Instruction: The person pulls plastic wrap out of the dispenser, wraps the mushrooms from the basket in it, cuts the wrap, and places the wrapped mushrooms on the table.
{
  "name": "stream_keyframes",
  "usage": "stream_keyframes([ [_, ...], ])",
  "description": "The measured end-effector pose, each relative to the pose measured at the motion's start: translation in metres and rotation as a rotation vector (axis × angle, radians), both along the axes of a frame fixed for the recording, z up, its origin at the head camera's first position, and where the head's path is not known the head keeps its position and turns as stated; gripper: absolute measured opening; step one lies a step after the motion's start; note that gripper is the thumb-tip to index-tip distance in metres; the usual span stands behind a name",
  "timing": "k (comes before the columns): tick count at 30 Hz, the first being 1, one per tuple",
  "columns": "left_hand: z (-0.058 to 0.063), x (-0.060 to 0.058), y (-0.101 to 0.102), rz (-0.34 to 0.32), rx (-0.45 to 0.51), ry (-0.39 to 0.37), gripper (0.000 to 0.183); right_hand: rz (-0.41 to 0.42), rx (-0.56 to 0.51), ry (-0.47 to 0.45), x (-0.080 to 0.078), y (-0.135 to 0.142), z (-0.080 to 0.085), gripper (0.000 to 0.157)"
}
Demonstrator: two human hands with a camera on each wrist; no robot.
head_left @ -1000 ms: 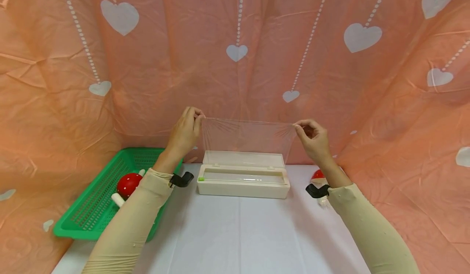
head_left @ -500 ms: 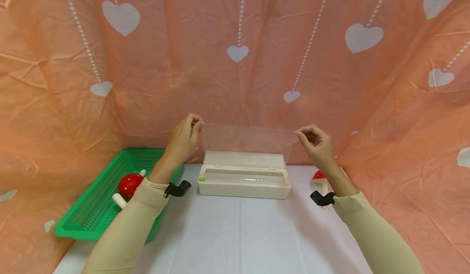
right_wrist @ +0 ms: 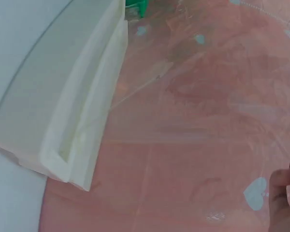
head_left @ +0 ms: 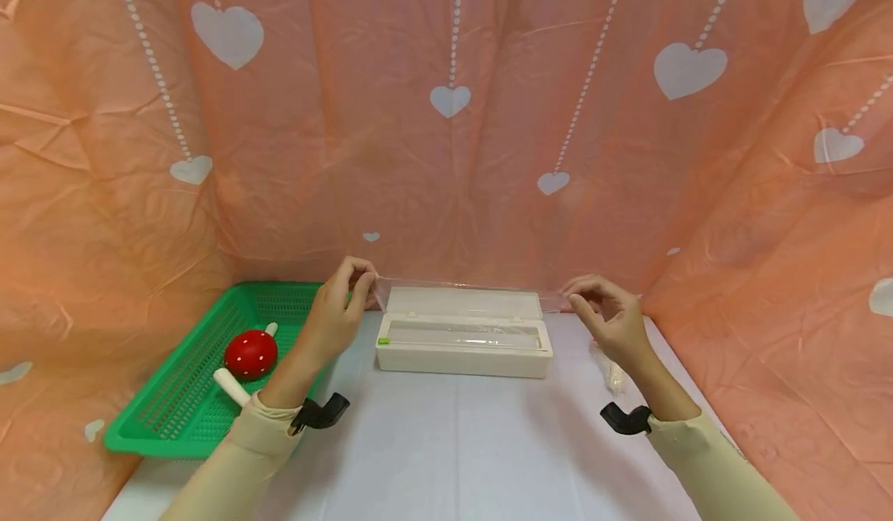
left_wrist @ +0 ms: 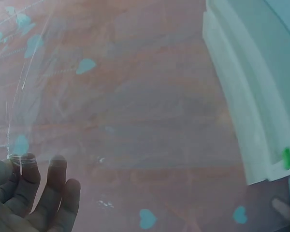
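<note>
A white cling film box [head_left: 463, 362] stands on the table with its lid [head_left: 453, 302] raised. A sheet of clear cling film [head_left: 556, 301] stretches between both hands, above and behind the box. My left hand [head_left: 335, 308] pinches the film's left corner; in the left wrist view its thumb and forefinger meet at the film edge while the other fingers [left_wrist: 58, 176] are spread. My right hand [head_left: 608, 318] pinches the right corner. In the right wrist view only part of that hand [right_wrist: 282, 193] shows, at the right edge.
To the left stands a green basket [head_left: 132, 443] holding a red, white-dotted toy mushroom [head_left: 251, 354] and a white stem-like piece [head_left: 230, 385]. Something wrapped in clear film [head_left: 614, 377] lies behind my right wrist, partly hidden. An orange heart-patterned curtain [head_left: 446, 164] encloses the table.
Both hands have come down and slightly apart, bringing the film's edge from well above the raised lid to about its top. The box and basket have stayed put.
</note>
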State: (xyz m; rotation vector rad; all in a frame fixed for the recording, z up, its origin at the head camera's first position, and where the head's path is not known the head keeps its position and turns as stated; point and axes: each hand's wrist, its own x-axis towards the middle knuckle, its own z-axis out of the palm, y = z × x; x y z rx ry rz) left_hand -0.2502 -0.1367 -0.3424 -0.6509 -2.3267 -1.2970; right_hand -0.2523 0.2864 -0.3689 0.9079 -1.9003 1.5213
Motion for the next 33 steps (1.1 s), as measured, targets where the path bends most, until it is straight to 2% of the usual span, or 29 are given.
stream_keyframes([
  [4, -0.015, 0.012, -0.002, -0.036, -0.001, 0.006, 0.012, 0.047, 0.052, -0.022, 0.012, 0.003, -0.01, 0.011],
  [8, -0.033, 0.023, -0.002, -0.071, -0.013, -0.028, 0.008, 0.1, 0.109, -0.072, 0.019, 0.004, -0.02, 0.021],
  [14, -0.061, 0.038, 0.0, -0.078, -0.081, -0.058, 0.005, 0.16, 0.235, -0.117, 0.027, 0.006, -0.043, 0.029],
  [19, -0.084, 0.048, 0.001, -0.07, -0.169, -0.098, 0.004, 0.255, 0.309, -0.165, 0.034, 0.007, -0.065, 0.028],
  [26, -0.11, 0.061, -0.003, -0.127, -0.333, -0.256, 0.008, 0.34, 0.442, -0.237, 0.044, 0.004, -0.1, 0.022],
  [28, -0.118, 0.063, -0.006, -0.153, -0.381, -0.266, 0.009, 0.375, 0.479, -0.267, 0.046, 0.003, -0.109, 0.017],
  [33, -0.139, 0.065, -0.012, -0.228, -0.477, -0.229, 0.01, 0.435, 0.543, -0.289, 0.05, 0.004, -0.131, 0.012],
])
